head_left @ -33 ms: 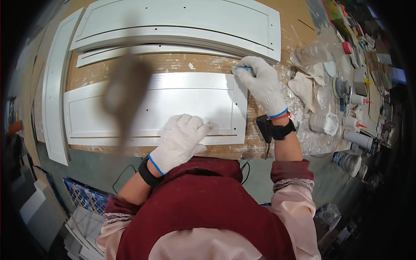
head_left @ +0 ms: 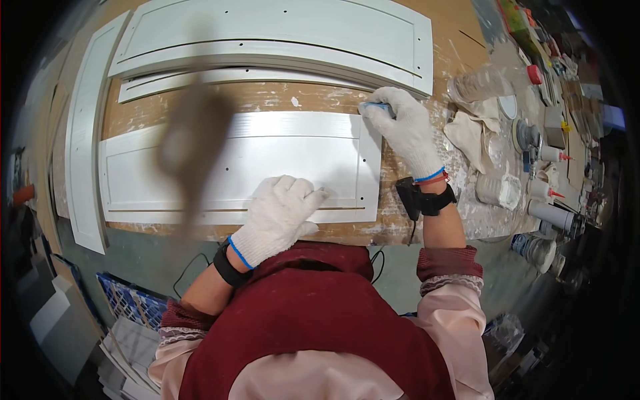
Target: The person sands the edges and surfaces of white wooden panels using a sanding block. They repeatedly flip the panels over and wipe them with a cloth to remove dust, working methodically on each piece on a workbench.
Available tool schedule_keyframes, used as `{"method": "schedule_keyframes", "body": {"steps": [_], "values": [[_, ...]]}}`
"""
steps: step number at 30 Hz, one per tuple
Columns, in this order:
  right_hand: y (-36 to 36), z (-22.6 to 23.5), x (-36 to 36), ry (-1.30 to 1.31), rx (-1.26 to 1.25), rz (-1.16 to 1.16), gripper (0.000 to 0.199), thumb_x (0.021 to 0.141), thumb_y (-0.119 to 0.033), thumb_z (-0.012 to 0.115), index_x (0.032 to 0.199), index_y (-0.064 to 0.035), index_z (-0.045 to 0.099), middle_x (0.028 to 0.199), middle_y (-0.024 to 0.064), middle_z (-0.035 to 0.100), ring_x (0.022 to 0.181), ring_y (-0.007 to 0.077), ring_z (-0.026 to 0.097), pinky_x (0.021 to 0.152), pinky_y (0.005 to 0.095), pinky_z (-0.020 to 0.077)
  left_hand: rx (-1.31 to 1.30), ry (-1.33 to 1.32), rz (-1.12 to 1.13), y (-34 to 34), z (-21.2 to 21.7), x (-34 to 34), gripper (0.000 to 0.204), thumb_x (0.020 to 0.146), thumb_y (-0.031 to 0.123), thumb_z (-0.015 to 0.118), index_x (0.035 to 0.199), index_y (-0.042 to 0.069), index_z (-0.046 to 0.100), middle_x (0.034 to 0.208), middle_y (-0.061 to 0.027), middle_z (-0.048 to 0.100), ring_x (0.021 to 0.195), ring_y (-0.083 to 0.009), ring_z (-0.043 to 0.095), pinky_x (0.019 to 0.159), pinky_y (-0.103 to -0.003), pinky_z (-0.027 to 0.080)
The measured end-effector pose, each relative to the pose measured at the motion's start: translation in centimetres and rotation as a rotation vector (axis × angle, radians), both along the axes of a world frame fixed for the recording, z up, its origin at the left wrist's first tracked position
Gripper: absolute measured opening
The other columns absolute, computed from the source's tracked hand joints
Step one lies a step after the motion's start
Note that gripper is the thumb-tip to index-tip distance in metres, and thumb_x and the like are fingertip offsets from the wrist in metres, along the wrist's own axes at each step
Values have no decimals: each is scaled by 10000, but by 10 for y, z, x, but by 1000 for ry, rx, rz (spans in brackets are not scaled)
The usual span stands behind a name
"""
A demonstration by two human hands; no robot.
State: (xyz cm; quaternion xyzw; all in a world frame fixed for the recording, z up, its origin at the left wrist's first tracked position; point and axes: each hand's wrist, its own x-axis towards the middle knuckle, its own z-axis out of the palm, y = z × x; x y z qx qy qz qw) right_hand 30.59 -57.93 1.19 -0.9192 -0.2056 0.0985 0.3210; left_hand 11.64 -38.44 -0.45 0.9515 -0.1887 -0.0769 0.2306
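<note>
A white framed panel point(head_left: 167, 173) with a groove and small holes lies flat in front of me. My left hand point(head_left: 280, 210), in a white knit glove, rests on its near edge with the fingers laid on the surface and the thumb low beside the edge. At the far right corner of the panel, my gloved right hand point(head_left: 403, 130) is closed round a small blue block point(head_left: 380, 107); most of the block is hidden by the glove. A dark, blurred shape point(head_left: 197, 130) close to the camera covers part of the panel's left half.
Stacked white panels point(head_left: 280, 33) lie at the far side, another long panel point(head_left: 90, 133) at the left. On the paint-spotted workbench point(head_left: 427, 230), to the right, are a red-capped clear bottle point(head_left: 483, 83), a cloth point(head_left: 467, 137), a plastic tub point(head_left: 497, 190) and red-tipped glue bottles point(head_left: 543, 189).
</note>
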Motion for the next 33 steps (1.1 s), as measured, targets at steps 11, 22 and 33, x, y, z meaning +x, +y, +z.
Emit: {"method": "schedule_keyframes", "body": {"steps": [11,22,33], "values": [[7,6,-5,-19,-15,-10,312,859,-283,658,1072,-55,681,1012,170,678,960,332,659,851,392,522,-5,5,8,-1,3,1,670,653,310,814,1258,177,559,1076,-23,566,993,-238,566,860,-394,458],[7,1,-5,-63,-42,-27,322,862,-288,646,1086,-59,677,1018,169,679,957,339,662,848,400,522,-6,-18,14,-2,1,-1,659,663,315,812,1257,180,560,1076,-20,566,990,-231,565,854,-397,461],[-48,11,-64,108,219,-219,235,839,-241,722,947,-33,702,814,104,644,744,198,599,693,320,479,-3,-15,2,-2,0,0,656,666,300,819,1261,205,560,1031,-24,556,940,-239,556,839,-382,448]]}}
